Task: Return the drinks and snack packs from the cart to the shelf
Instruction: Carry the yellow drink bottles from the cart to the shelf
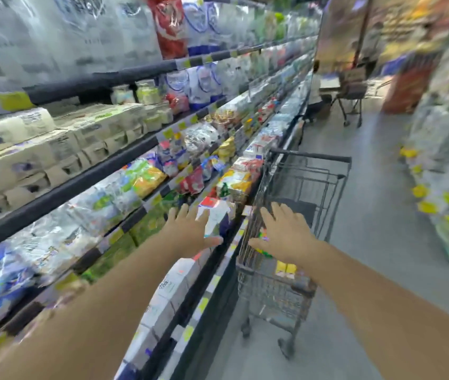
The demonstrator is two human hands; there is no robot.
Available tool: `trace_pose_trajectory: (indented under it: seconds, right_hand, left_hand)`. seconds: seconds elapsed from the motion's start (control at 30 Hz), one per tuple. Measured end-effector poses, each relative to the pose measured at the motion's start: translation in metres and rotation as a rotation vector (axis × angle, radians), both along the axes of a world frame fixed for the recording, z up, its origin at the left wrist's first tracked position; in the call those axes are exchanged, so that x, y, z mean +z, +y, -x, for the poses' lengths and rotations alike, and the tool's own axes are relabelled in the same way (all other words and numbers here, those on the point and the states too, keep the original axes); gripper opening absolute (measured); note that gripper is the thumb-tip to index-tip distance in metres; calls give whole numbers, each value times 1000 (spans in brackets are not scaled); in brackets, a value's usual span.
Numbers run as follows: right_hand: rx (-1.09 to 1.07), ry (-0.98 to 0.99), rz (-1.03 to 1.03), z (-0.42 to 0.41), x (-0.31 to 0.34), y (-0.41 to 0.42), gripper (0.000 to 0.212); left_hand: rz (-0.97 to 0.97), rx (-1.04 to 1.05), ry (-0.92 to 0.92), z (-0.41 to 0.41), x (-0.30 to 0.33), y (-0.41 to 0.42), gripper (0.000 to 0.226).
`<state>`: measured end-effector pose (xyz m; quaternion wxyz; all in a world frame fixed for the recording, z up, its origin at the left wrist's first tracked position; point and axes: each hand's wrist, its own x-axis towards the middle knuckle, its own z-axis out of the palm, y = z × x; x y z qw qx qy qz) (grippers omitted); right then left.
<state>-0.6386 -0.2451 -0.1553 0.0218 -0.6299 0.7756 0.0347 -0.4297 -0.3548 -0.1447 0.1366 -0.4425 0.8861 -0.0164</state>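
Note:
A dark wire cart (294, 294) stands in the aisle against the long shelf (141, 149) on my left. Yellow and green packs (286, 268) lie in its basket, partly hidden by my right arm. My left hand (190, 229) reaches toward the shelf's lower tier, fingers spread, beside or touching a white, red and blue pack (216, 218); whether it grips the pack is blurred. My right hand (283, 231) hovers open over the cart's near left rim.
The shelf tiers hold tissue packs, snack bags and white cartons (168, 294). A second cart (352, 97) and a person stand far down the aisle. Stacked goods (448, 187) line the right side, with grey floor (368, 242) between.

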Motion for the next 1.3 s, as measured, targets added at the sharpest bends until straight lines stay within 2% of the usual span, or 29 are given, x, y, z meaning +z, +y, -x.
trace_pose_trajectory:
  seconds: [0.37,0.57,0.73,0.87,1.1,1.13,1.2,1.23,1.27,1.3]
  right_hand:
    - [-358,-79,-139,145,-57,-102,97]
    - [-462,-100,-226,188,-76,-119,85]
    - [-523,-169,-217,227,-108,-136,74]
    - [-571,-311,-208,261,-155,-164,52]
    - [-761,-687,-272,319,-291,-226,27]
    - [-788,-710,-285,325,-313,-233,26]
    - [-836,-752,-295,335,-363,-244,39]
    - [-855,-752,-321,339,-389,-249,44]
    - [-896,-764,-335,340,-411,-254,43]
    - [-941,-786,-350,342,-434,-260,32]
  left_hand:
    - [-119,-323,20,186,-63,-145,92]
    - [-168,-447,-34,264,-102,-190,91]
    - [-242,-488,-41,316,-145,-205,89]
    - [-351,-408,1,348,-203,-211,83]
    - [-658,-20,15,391,-335,-224,57]
    - [-677,23,20,397,-360,-224,61]
    - [-685,55,5,407,-415,-226,81]
    - [-689,94,6,411,-441,-226,84]
    - [-703,144,16,415,-465,-226,80]
    - [-711,171,17,418,-485,-226,77]
